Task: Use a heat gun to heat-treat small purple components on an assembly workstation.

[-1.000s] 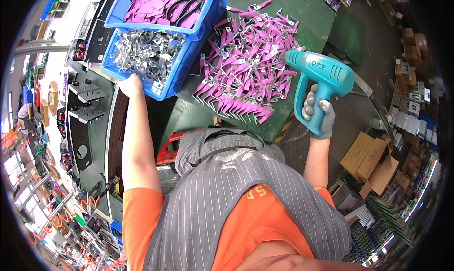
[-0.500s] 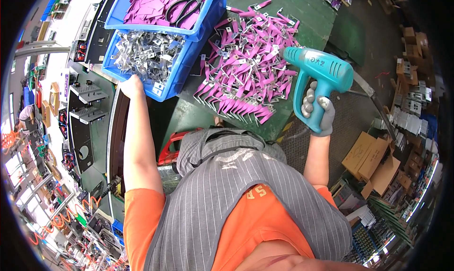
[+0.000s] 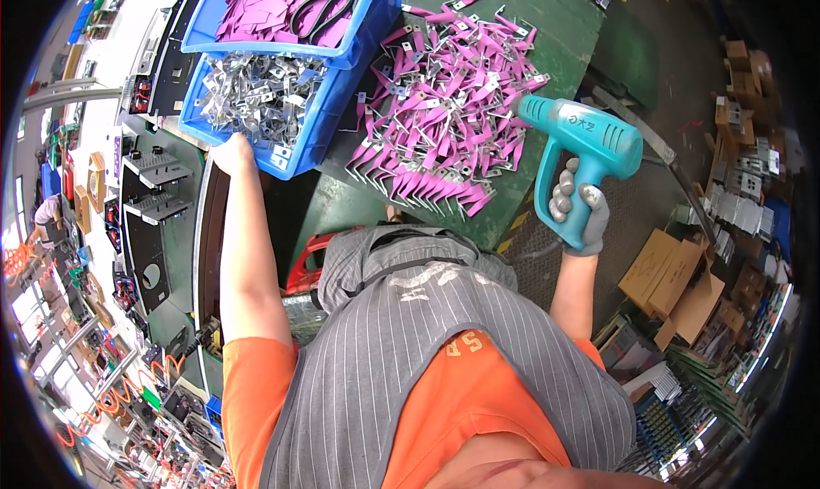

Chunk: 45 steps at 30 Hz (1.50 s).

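Note:
My left hand [image 3: 232, 154] grips the near edge of a blue plastic bin [image 3: 318, 126] full of small silver metal brackets [image 3: 256, 96]. A second blue bin [image 3: 198, 23] sits beyond it, with pink flat pieces [image 3: 252, 6] and a pair of black scissors [image 3: 323, 15]. In my gloved right hand [image 3: 577, 205] is a teal heat gun [image 3: 619, 147], fingers wrapped round its handle, nozzle pointing left at a heap of bent metal parts with pink sleeves [image 3: 440, 96]. The heap lies on the green table [image 3: 581, 28], with a neater row along its front.
A red frame [image 3: 307, 258] is below the table. Black panels and fixtures [image 3: 154, 233] line the left side, where another person [image 3: 49, 211] bends at the far edge. Cardboard boxes [image 3: 662, 275] and stacked parts stand at the right beside a metal rail [image 3: 662, 152].
The heat gun in my right hand has shifted slightly down and right, while the bins and heap appear a little higher. My left hand keeps its grip on the bin.

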### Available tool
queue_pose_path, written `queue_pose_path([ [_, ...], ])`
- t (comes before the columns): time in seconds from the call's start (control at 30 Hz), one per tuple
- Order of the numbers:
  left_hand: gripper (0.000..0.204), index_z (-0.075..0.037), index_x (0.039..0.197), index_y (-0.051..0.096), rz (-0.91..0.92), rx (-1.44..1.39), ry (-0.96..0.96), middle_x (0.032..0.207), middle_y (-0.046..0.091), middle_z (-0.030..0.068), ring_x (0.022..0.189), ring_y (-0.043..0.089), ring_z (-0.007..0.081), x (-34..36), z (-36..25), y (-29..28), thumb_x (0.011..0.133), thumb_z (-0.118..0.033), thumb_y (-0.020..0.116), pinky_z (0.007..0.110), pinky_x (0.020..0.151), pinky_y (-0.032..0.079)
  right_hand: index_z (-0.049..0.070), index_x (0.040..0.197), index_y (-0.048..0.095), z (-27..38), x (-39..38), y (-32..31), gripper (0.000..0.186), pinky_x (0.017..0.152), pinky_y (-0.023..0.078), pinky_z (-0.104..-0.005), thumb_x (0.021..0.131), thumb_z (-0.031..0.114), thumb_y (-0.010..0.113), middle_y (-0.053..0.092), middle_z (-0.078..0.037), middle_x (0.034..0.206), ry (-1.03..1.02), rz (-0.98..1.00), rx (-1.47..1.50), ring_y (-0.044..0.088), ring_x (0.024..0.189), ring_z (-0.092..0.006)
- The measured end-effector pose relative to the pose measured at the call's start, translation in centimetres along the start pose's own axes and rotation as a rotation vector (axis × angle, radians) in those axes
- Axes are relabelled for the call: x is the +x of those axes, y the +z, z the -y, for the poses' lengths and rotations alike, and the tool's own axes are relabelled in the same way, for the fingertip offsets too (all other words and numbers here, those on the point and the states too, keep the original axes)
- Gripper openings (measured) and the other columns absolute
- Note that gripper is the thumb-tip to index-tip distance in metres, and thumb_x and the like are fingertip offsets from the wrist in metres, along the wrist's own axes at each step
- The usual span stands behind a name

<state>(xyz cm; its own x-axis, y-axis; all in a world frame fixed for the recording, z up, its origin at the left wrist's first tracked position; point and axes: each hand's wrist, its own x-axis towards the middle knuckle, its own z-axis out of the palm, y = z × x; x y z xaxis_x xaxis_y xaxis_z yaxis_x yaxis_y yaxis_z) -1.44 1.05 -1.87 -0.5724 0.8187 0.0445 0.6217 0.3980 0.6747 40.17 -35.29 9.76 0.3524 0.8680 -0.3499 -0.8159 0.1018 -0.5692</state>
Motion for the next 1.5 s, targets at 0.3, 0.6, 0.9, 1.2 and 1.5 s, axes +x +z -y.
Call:
queue_pose_path([
  [0.3, 0.031, 0.008, 0.084, 0.062, -0.012, 0.047, -0.035, 0.086, 0.065, 0.0208, 0.079, 0.064, 0.0320, 0.3, 0.2, 0.1, 0.062, -0.012, 0.056, 0.038, 0.075, 0.047, 0.002, 0.114, 0.044, -0.5, -0.8, 0.6, 0.043, 0.049, 0.049, -0.0267, 0.075, 0.013, 0.057, 0.054, -0.005, 0.082, 0.070, 0.008, 0.029, 0.056, 0.062, -0.0136],
  [0.6, 0.032, 0.010, 0.084, 0.062, 0.006, 0.059, -0.018, 0.086, 0.064, 0.0232, 0.081, 0.063, 0.0338, -0.8, -1.3, -0.7, 0.063, -0.013, 0.055, 0.039, 0.077, 0.047, 0.003, 0.113, 0.044, -0.9, -1.1, 0.4, 0.042, 0.048, 0.048, -0.0264, 0.075, 0.014, 0.057, 0.054, -0.005, 0.081, 0.090, -0.023, 0.007, 0.054, 0.061, -0.0129],
  [0.9, 0.033, 0.010, 0.086, 0.062, 0.011, 0.016, 0.059, 0.088, 0.064, 0.0234, 0.083, 0.063, 0.0344, -0.9, -1.3, -0.9, 0.063, -0.013, 0.055, 0.039, 0.078, 0.047, 0.006, 0.114, 0.046, -0.5, -0.3, -1.2, 0.040, 0.052, 0.048, -0.0278, 0.077, 0.014, 0.057, 0.055, -0.003, 0.084, -0.028, -0.023, -0.024, 0.056, 0.065, -0.0136],
  [1.2, 0.033, 0.007, 0.090, 0.063, 0.008, 0.038, 0.000, 0.089, 0.065, 0.0206, 0.082, 0.063, 0.0321, 0.1, -0.3, -0.3, 0.064, -0.012, 0.058, 0.037, 0.077, 0.047, 0.004, 0.114, 0.045, -0.5, -1.3, -1.1, 0.041, 0.051, 0.047, -0.0271, 0.076, 0.014, 0.058, 0.054, -0.004, 0.082, 0.056, -0.036, 0.024, 0.055, 0.063, -0.0135],
  [1.5, 0.033, 0.007, 0.091, 0.062, 0.005, -0.026, -0.003, 0.089, 0.065, 0.0182, 0.078, 0.063, 0.0284, 0.8, 0.8, 0.4, 0.063, -0.010, 0.059, 0.036, 0.074, 0.048, 0.002, 0.116, 0.044, -0.8, -1.8, -1.4, 0.044, 0.051, 0.046, -0.0250, 0.077, 0.016, 0.058, 0.052, -0.004, 0.082, 0.023, -0.075, -0.031, 0.052, 0.062, -0.0124],
])
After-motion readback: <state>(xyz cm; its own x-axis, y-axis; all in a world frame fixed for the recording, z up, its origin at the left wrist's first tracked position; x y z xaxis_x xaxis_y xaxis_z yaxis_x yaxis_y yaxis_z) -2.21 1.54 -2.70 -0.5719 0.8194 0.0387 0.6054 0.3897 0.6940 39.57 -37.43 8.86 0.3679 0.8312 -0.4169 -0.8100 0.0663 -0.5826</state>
